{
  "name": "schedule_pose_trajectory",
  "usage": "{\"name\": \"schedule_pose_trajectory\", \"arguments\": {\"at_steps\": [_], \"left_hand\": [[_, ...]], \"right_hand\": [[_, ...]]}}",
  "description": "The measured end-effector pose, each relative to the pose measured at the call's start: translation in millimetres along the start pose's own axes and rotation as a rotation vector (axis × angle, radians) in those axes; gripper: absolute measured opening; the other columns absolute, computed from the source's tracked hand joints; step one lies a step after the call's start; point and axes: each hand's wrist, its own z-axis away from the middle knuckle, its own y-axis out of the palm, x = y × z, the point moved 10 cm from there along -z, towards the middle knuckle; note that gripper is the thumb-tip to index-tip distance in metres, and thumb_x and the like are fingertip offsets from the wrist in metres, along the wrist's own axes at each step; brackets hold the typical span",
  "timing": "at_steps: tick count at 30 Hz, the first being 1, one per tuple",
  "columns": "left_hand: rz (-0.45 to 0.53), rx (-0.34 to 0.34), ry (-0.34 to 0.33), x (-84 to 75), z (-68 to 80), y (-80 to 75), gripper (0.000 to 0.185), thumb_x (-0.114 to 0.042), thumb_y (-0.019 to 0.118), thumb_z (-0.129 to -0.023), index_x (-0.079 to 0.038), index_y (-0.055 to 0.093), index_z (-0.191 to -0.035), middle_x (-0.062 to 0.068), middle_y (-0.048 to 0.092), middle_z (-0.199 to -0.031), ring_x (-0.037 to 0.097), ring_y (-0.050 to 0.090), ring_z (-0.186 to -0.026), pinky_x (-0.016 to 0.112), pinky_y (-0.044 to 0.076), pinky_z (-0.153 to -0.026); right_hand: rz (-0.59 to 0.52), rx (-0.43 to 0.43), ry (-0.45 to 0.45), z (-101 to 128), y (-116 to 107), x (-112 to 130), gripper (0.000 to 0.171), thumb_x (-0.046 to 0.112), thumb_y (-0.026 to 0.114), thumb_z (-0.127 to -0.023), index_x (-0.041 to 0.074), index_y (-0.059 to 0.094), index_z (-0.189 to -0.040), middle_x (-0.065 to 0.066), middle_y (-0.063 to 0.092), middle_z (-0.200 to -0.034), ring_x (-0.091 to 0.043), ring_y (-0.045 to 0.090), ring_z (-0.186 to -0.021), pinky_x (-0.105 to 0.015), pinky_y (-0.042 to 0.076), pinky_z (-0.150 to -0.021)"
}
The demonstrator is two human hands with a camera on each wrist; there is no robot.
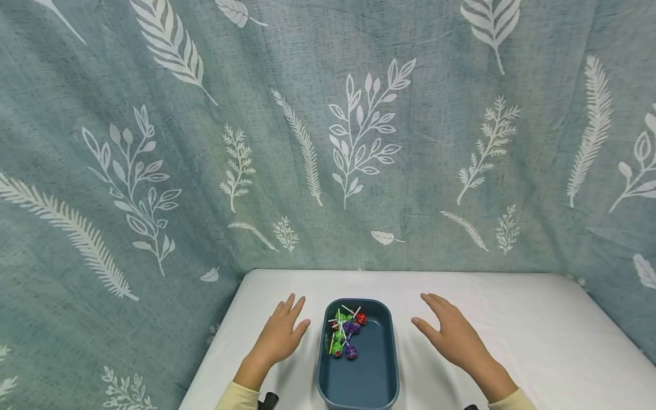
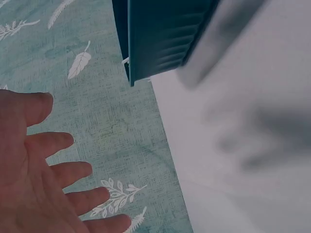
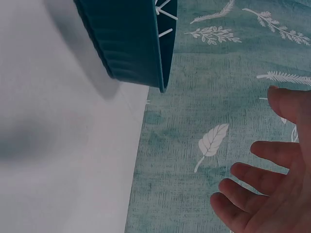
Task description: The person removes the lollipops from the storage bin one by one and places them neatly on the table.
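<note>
A dark blue rectangular bin [image 1: 371, 376] stands on the white table between my two hands. Several wrapped lollipops [image 1: 351, 328] in green, purple and red lie in its far left part, their white sticks pointing different ways. To the left of the bin, my left hand [image 1: 279, 336] hovers above the table with fingers spread, holding nothing. My right hand [image 1: 453, 336] hovers on the other side, fingers extended and thumb apart, also holding nothing. Both wrist views show the bin's outer wall [image 2: 165, 39] beyond the hand, and a few sticks [image 3: 165, 33] show over the rim in the right one.
The white tabletop [image 1: 512, 319] spreads around the bin, with shadows of the hands on it. A blue-green cloth [image 1: 328, 239] printed with white leaves hangs behind the table and along its left side.
</note>
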Motion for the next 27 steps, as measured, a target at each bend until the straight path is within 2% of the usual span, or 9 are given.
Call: {"name": "schedule_pose_trajectory", "arguments": {"at_steps": [11, 18, 27], "left_hand": [[0.051, 0.027, -0.002, -2.3, 0.7, 17.8, 0.054, -0.029, 0.053, -0.105, -0.004, 0.044, -0.152, 0.027, 0.034, -0.157, 0.052, 0.032, -0.141, 0.065, 0.031, -0.109], [0.066, 0.016, 0.008, -6.2, 0.2, 26.6, 0.053, -0.029, 0.051, -0.106, -0.005, 0.044, -0.153, 0.026, 0.037, -0.156, 0.046, 0.039, -0.140, 0.062, 0.035, -0.108], [0.097, 0.041, -0.024, -6.1, 2.6, 43.6, 0.052, -0.028, 0.051, -0.106, -0.007, 0.046, -0.153, 0.023, 0.039, -0.156, 0.043, 0.042, -0.139, 0.061, 0.036, -0.107]], "right_hand": [[-0.055, -0.028, 0.003, -5.4, 12.3, 11.1, 0.061, 0.039, 0.064, -0.100, 0.000, 0.052, -0.145, -0.023, 0.053, -0.144, -0.045, 0.048, -0.132, -0.063, 0.039, -0.103], [-0.085, -0.044, -0.002, -5.8, 17.7, 20.9, 0.058, 0.034, 0.067, -0.098, 0.001, 0.054, -0.144, -0.022, 0.056, -0.141, -0.043, 0.051, -0.131, -0.060, 0.041, -0.103], [-0.136, -0.015, 0.021, -5.6, 32.4, 26.4, 0.059, 0.034, 0.068, -0.098, 0.002, 0.053, -0.145, -0.021, 0.055, -0.142, -0.042, 0.050, -0.132, -0.059, 0.040, -0.104]]}}
